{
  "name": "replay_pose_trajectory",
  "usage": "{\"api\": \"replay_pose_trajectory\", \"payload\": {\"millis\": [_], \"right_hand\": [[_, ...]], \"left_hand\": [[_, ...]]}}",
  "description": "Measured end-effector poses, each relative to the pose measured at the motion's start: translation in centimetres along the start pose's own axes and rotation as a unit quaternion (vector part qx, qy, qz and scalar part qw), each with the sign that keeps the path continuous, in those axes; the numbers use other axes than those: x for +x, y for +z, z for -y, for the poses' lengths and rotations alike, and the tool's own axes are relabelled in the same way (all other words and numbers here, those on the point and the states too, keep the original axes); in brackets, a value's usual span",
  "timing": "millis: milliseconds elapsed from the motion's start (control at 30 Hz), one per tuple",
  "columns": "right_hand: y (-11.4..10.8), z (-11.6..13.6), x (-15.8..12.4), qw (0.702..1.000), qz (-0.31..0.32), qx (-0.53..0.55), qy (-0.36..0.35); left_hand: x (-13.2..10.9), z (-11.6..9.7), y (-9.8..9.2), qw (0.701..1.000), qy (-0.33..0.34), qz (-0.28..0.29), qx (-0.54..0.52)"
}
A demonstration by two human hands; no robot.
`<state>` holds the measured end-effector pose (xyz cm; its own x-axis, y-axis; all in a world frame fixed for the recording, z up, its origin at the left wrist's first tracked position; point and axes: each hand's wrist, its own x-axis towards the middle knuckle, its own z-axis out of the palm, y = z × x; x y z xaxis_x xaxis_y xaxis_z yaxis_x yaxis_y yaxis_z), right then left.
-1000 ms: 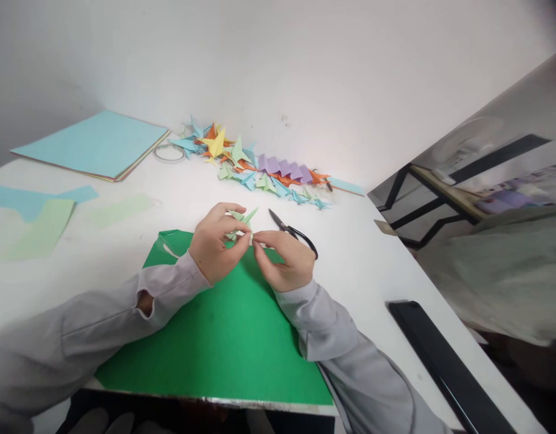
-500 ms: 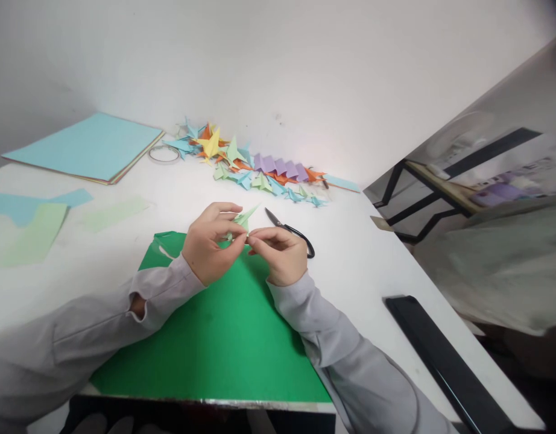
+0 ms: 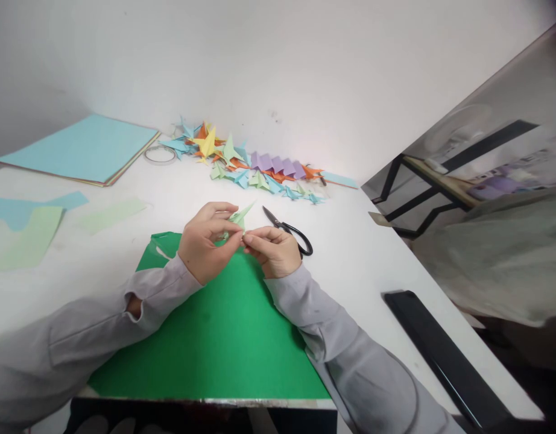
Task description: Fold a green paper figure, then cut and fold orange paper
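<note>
Between my hands is a small light green folded paper crane (image 3: 240, 218), one point sticking up to the right. My left hand (image 3: 210, 244) is closed on it, thumb and index finger pinched at its lower edge. The closed fingertips of my right hand (image 3: 274, 248) meet the left ones at the same lower edge; the fingers hide that part of the paper. Both hands are over the far end of a green mat (image 3: 205, 343). Black-handled scissors (image 3: 289, 230) lie just beyond my right hand.
Along the wall runs a row of colourful folded paper cranes (image 3: 209, 143) and purple pleated paper (image 3: 278, 165). A stack of coloured sheets (image 3: 79, 147), a tape roll (image 3: 160, 155) and paper scraps (image 3: 31, 235) lie at left. A long black bar (image 3: 445, 355) rests at right.
My right fingertips have shifted slightly at the lower edge of the crane, and a little more of its green paper shows. The whole view has moved slightly; both hands still pinch together.
</note>
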<state>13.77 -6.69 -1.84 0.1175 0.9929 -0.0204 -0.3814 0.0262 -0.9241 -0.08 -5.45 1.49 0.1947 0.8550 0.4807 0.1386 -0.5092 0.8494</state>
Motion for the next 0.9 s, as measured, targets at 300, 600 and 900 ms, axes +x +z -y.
{"api": "replay_pose_trajectory", "payload": {"millis": [300,600,900], "right_hand": [[0.3,0.3,-0.2,1.000,0.004,0.028,0.002],[0.2,0.0,-0.2,0.997,0.000,-0.031,-0.071],[0.2,0.1,-0.2,0.996,0.001,-0.052,-0.071]], "left_hand": [[0.0,1.1,0.1,0.997,0.065,-0.024,0.020],[0.1,1.3,0.2,0.996,0.077,-0.030,0.017],[0.1,1.4,0.2,0.996,0.079,-0.039,0.015]]}}
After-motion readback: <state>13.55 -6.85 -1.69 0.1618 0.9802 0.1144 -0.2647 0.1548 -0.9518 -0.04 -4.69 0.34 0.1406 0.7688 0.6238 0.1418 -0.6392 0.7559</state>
